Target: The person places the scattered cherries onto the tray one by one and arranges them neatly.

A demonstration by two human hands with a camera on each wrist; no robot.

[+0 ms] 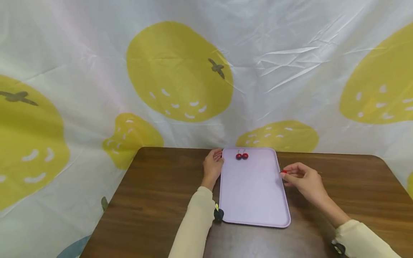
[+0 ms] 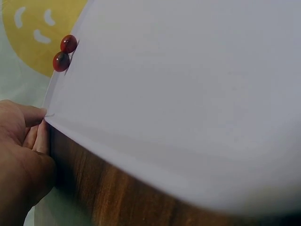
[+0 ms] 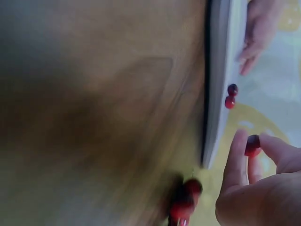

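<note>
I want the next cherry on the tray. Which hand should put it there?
Probably the right hand: it already pinches a cherry beside the tray. The left hand only touches the tray's other edge.

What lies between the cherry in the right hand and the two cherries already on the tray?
Only bare lilac tray surface separates the held cherry from the two cherries, as the head view shows.

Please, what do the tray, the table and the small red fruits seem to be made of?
The tray looks like matte plastic: one even lilac colour, rounded corners, a moulded raised rim. The table shows brown wood grain with a soft sheen; solid wood or a printed laminate, I cannot tell. The cherries are glossy red with thin stems; real or plastic stays open. The right hand pinches another one.
</note>
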